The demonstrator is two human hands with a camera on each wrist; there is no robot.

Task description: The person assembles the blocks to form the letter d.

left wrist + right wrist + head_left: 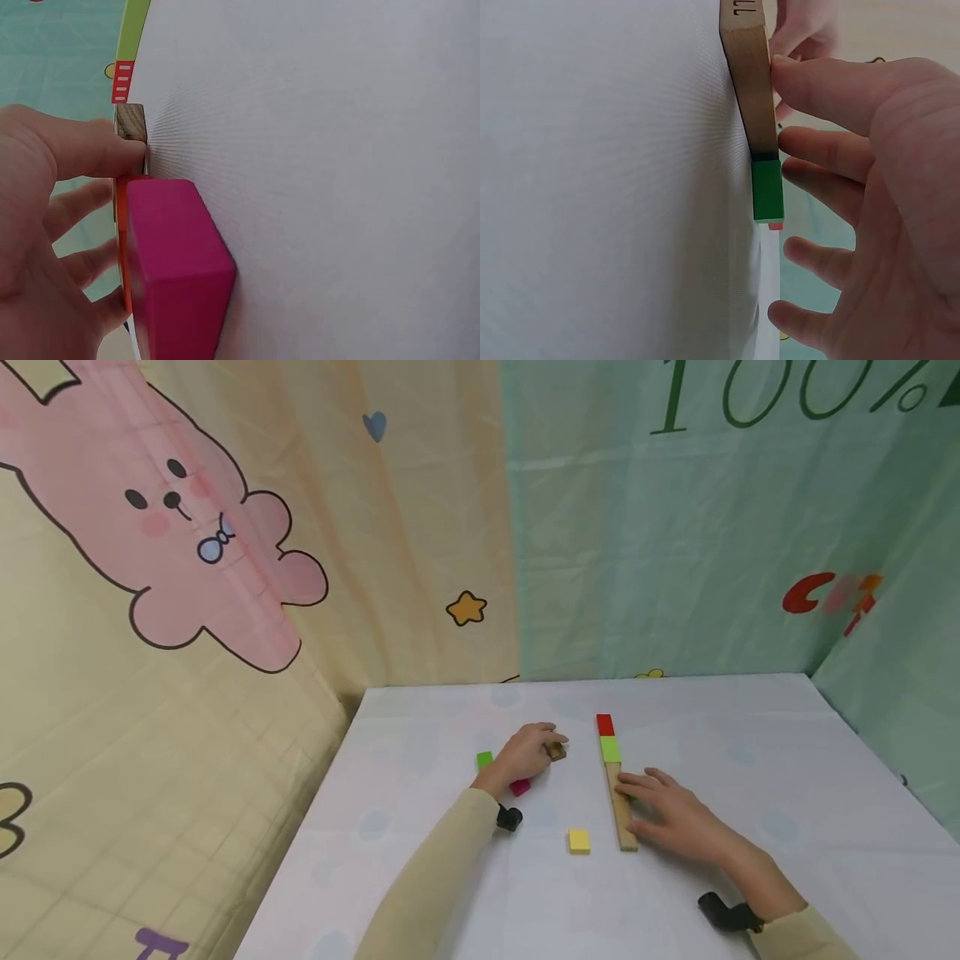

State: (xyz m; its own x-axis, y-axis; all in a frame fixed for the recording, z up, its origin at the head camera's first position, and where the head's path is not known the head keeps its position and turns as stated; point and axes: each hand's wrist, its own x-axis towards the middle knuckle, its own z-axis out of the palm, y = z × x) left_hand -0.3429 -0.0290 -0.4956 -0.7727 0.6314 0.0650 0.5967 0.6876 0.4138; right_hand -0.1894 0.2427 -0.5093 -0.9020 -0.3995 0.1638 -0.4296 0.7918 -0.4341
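Observation:
My left hand [525, 753] pinches a small brown wooden block [556, 750] near the middle of the table; the thumb lies on its near side in the left wrist view. Close to that hand are a magenta block [180, 247], an orange block [124, 255] partly hidden behind it, and a green block [484, 761]. My right hand [667, 814] rests beside a long wooden plank [621, 810], its fingers extended and fingertips at the plank's right side. A lime green block [610, 749] and a red block [605, 725] continue the plank's line away from me.
A yellow block [579, 842] lies to the left of the plank's near end. The white-covered table [720, 710] ends at the back against a printed curtain [660, 543]. A black wrist camera [510, 817] is strapped on the left wrist, another on the right.

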